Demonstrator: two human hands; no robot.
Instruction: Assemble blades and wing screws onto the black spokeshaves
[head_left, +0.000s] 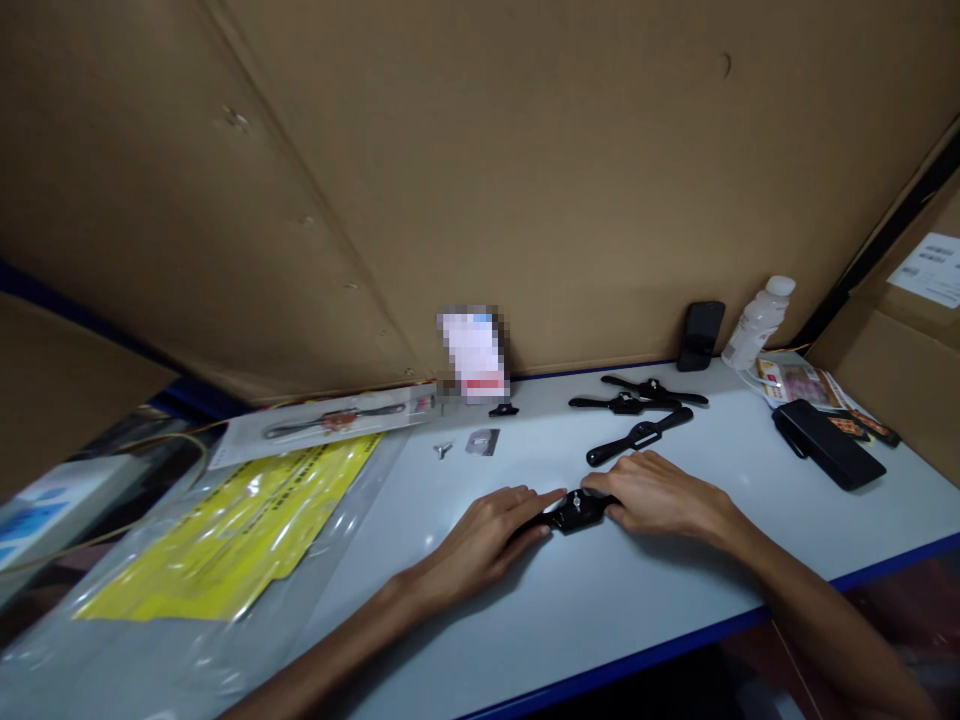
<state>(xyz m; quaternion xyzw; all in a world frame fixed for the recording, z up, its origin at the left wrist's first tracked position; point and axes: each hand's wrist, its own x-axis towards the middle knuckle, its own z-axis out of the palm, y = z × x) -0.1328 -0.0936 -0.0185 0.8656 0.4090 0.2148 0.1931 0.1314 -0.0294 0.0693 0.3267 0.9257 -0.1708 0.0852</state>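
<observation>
Before a brown cardboard wall (525, 180), a pale tabletop (570, 610) bears three black tools (607, 452) near the right hand (664, 498). Its fingers and the left hand's (491, 530) curl around opposite handles of another black tool (579, 512), midway between both hands.

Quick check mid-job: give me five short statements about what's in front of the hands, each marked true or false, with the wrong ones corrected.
1. The left hand and right hand both grip one black tool. True.
2. The bottle lies on its side. False: the bottle stands on its base.
3. Three other black tools lie on the table beyond the right hand. True.
4. The yellow sheet is to the right of both hands. False: the yellow sheet is to their left.
5. The dark phone stands on end before the cardboard wall. True.
</observation>
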